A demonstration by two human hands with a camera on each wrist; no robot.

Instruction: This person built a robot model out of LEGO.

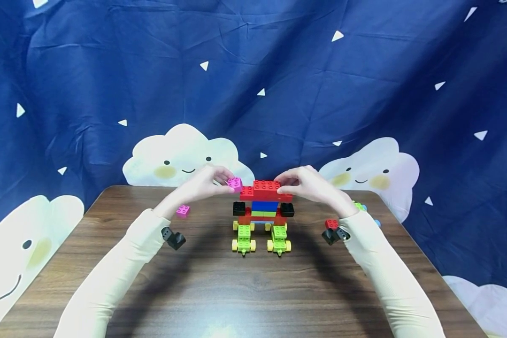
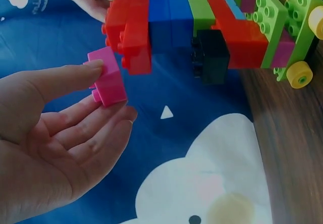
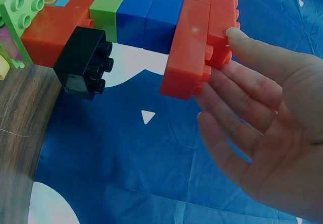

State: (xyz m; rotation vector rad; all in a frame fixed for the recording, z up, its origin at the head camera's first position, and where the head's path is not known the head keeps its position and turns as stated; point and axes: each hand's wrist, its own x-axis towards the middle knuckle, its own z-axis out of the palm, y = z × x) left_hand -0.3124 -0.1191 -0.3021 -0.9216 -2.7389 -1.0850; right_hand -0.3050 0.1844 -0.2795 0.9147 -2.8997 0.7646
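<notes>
While the right hand [image 1: 304, 182] pinches the top red brick [image 1: 265, 186] at its right end, the left hand [image 1: 207, 183] pinches a pink brick [image 1: 236, 183] left of the tower [image 1: 265, 206] (best held level, square to it).

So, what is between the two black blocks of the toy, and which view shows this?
In the head view, blue blocks and a green layer directly under them show between the black blocks.
</notes>
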